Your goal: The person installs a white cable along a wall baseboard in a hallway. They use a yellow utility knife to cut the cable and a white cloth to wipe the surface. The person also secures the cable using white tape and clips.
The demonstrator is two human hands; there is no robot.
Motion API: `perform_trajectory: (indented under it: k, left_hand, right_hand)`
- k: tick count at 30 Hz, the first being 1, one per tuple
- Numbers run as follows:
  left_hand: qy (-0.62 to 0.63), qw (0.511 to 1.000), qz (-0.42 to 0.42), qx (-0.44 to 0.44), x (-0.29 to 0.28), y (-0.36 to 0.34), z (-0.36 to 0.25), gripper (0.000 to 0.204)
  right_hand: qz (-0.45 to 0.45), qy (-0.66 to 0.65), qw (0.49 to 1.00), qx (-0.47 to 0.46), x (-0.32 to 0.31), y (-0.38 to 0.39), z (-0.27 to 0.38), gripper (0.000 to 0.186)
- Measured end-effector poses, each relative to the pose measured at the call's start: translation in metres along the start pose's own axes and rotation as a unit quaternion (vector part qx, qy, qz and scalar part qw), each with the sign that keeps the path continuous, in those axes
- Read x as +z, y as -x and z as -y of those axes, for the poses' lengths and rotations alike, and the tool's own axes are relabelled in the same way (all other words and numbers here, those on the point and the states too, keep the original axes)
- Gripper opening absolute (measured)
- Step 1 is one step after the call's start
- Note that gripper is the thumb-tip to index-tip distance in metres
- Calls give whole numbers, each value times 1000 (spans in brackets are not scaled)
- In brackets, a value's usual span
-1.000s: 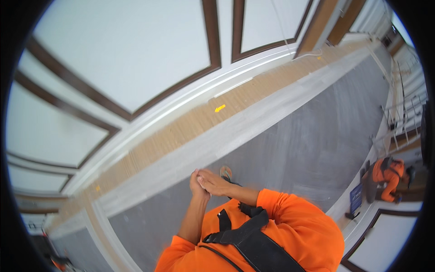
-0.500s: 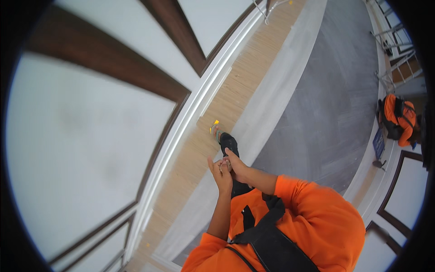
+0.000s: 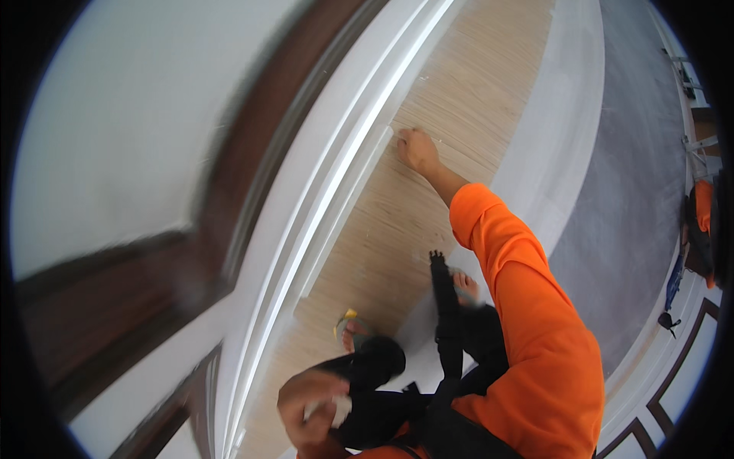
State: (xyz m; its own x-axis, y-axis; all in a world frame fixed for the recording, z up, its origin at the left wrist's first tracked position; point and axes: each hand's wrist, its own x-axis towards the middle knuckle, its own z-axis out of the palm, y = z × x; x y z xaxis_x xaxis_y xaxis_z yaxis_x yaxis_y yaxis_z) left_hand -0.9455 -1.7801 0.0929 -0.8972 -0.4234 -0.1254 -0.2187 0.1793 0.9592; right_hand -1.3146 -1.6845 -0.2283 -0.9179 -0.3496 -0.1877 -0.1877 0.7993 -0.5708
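Observation:
I am crouched low beside the wall. My right hand (image 3: 418,151) reaches far forward, fingers curled down at the floor by the far end of a thin white strip (image 3: 353,203). Whether those fingers pinch anything is hidden. The strip lies on the wood-look floor (image 3: 382,229) along the foot of the wall. Close to my body at the lower left, my left hand (image 3: 302,402) is closed around a small whitish piece (image 3: 327,411), blurred by motion, so its kind does not show.
A white skirting (image 3: 306,206) and dark brown wall moulding (image 3: 252,145) run along the left. My feet show in front, one in a sandal (image 3: 345,325). A black strap (image 3: 443,298) hangs before me. Pale and grey floor bands (image 3: 604,191) lie right; beyond, a person in orange (image 3: 703,214).
From standing, I have come down low to the floor. My hands, together before, are now apart: the right has gone forward to the strip's far end, the left stays near my body.

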Motion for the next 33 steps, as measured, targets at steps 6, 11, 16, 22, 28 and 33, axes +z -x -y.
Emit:
perform_trajectory:
  k: [6,11,16,22,28,33]
  left_hand:
    - [-235,970,7,-63,4,-4,19,35]
    - [-229,973,32,-5,0,8,27,28]
    - [-453,890,45,-18,-8,20,37,10]
    - [-179,930,-25,-320,-3,42,13,12]
    - [-388,921,24,-2,-5,27,22,13]
    - [-286,938,-191,47,35,16,34,12]
  right_hand:
    - [-151,47,980,-120,46,-42,-9,23]
    - [-173,37,980,-89,63,-41,-10,17]
    - [-146,59,987,-37,61,-46,-4,16]
    - [-45,90,994,42,55,-54,8,24]
    - [-75,91,991,-60,63,-58,-18,28]
    - [-155,127,964,-173,71,-43,-28,32]
